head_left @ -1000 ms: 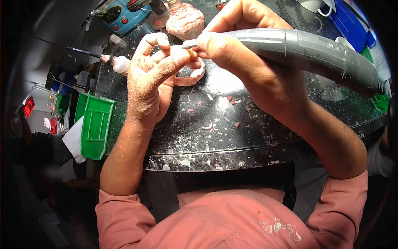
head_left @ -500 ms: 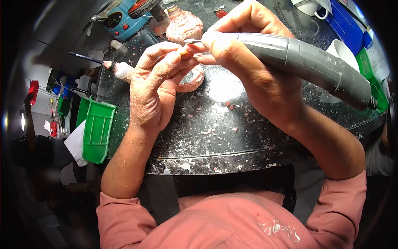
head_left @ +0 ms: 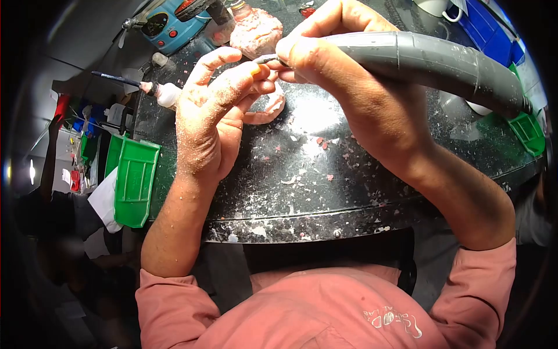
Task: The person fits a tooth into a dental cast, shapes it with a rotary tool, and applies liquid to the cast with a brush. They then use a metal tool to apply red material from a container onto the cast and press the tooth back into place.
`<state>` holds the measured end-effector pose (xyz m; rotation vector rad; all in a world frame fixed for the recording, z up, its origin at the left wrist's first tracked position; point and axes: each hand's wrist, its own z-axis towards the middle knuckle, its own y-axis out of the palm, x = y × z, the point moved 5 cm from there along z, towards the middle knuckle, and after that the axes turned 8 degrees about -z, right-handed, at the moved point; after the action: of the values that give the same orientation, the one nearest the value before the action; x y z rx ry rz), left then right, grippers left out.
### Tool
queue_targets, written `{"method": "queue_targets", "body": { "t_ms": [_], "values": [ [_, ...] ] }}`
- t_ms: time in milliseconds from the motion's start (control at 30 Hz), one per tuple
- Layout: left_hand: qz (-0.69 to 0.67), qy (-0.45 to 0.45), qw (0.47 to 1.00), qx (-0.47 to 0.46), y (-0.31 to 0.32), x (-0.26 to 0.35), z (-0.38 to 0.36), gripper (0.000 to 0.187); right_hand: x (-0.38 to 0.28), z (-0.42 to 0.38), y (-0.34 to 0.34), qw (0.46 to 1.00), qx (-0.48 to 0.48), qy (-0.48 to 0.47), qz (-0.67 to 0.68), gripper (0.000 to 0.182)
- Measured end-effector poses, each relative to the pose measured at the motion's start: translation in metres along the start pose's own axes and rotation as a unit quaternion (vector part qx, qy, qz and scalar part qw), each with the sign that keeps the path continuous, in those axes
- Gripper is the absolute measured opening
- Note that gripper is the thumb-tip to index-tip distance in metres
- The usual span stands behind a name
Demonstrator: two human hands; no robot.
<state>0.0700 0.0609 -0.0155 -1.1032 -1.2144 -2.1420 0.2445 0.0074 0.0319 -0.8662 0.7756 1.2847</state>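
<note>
Dusted with pale powder, my left hand (head_left: 209,116) pinches a small yellowish piece (head_left: 256,70) between thumb and fingers; its index finger is raised away from it. My right hand (head_left: 360,93) is wrapped round a thin rotary handpiece, whose grey tip (head_left: 265,59) points at the small piece and is close to it. Whether they touch is too small to tell. A thick grey hose-like tube (head_left: 436,55) extends right from behind my right hand. Beyond my left fingers a pink ring-shaped piece (head_left: 269,110) lies on the table.
A pink lumpy object (head_left: 257,34) and a blue device (head_left: 173,26) stand at the back. A brush-like tool (head_left: 122,79) and a white bottle (head_left: 168,95) are at left. Green bins (head_left: 136,183) and a blue bin (head_left: 482,26) flank the debris-strewn black table (head_left: 302,198).
My left index finger has lifted off the small piece. My right hand and the grey tube have shifted slightly left and up.
</note>
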Motion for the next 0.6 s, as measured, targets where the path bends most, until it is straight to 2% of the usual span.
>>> {"method": "queue_targets", "body": {
  "t_ms": [300, 367, 600],
  "values": [
    [-0.003, -0.017, 0.999, 0.037, 0.0013, -0.0019, -0.0003, 0.033, -0.0037, -0.0015, 0.0007, 1.000, -0.018, 0.015, -0.010, 0.021],
    [0.033, 0.011, 0.999, 0.032, -0.0010, -0.0013, 0.0008, 0.029, -0.0049, -0.0027, 0.0005, 1.000, -0.023, 0.018, -0.012, 0.021],
    [0.019, -0.001, 0.999, 0.030, 0.0016, -0.0018, -0.0001, 0.028, -0.0080, -0.0008, 0.0021, 0.999, -0.038, 0.029, -0.019, 0.021]
  ]
}}
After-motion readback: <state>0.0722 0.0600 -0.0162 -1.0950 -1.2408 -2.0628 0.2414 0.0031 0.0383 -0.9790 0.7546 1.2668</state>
